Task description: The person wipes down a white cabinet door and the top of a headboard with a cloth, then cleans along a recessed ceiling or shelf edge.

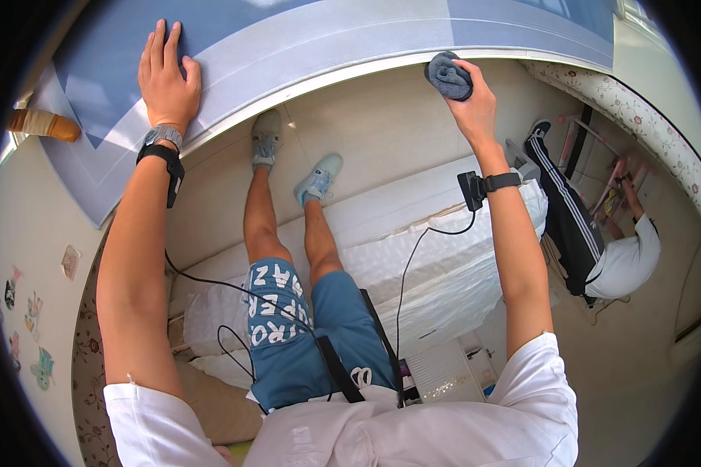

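My left hand [168, 82] lies palm down, fingers apart, on a blue and pale grey-blue mat [239, 70] at the upper left. A metal watch [163, 136] and a black strap are around that wrist. My right hand [476, 102] grips a rolled dark grey cloth [450, 77] at the white edge of the raised surface, upper right of centre. Whether the cloth touches the edge I cannot tell. A black strap with a small black device [472, 190] is on my right forearm, and a cable runs down from it.
A brown and cream soft object [45, 125] is at the far left. Below are a long white plastic-wrapped item [432, 262] beside my legs and a white box [444, 373]. Another person [619, 262] bends by a pink frame [607, 187] at the right.
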The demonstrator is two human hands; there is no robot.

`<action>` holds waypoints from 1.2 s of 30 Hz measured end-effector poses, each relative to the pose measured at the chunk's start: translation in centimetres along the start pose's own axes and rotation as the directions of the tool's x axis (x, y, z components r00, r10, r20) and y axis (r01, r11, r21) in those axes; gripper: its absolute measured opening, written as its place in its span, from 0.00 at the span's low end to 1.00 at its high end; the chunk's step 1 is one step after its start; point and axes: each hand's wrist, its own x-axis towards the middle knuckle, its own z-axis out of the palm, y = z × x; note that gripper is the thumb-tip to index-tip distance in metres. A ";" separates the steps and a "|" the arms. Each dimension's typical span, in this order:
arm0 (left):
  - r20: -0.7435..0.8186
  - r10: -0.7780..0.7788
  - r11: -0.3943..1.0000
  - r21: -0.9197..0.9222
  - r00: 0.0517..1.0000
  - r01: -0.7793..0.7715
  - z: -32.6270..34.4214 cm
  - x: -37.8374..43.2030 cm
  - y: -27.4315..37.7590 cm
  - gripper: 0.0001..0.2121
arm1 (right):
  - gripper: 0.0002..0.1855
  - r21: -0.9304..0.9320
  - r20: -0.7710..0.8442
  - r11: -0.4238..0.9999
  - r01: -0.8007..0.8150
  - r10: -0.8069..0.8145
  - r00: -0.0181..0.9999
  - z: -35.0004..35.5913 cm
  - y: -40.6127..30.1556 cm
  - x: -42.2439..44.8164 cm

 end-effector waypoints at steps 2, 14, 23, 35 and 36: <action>-0.006 -0.002 1.000 -0.022 1.000 0.002 0.1 -0.2 -0.3 0.27 | 0.27 0.001 -0.049 0.997 -0.075 0.075 0.996 -0.7 1.0 0.3; 0.041 -0.017 1.000 0.001 0.999 0.017 -0.5 -0.2 0.0 0.27 | 0.33 0.366 -0.151 0.930 0.018 0.040 0.988 16.2 -17.9 -7.1; 0.055 -0.014 1.000 -0.020 0.998 0.015 -0.3 -0.1 0.4 0.27 | 0.30 0.312 -0.029 0.943 0.111 -0.107 0.994 12.6 -15.4 -4.5; 0.063 -0.009 1.000 -0.021 0.998 0.011 -0.7 0.6 1.5 0.28 | 0.30 -0.158 -0.237 0.949 -0.274 0.233 0.943 -5.3 8.5 6.8; 0.069 -0.012 1.000 -0.023 0.998 0.014 -0.8 0.5 1.4 0.28 | 0.30 -0.157 -0.236 0.949 -0.274 0.233 0.943 -4.6 8.3 6.7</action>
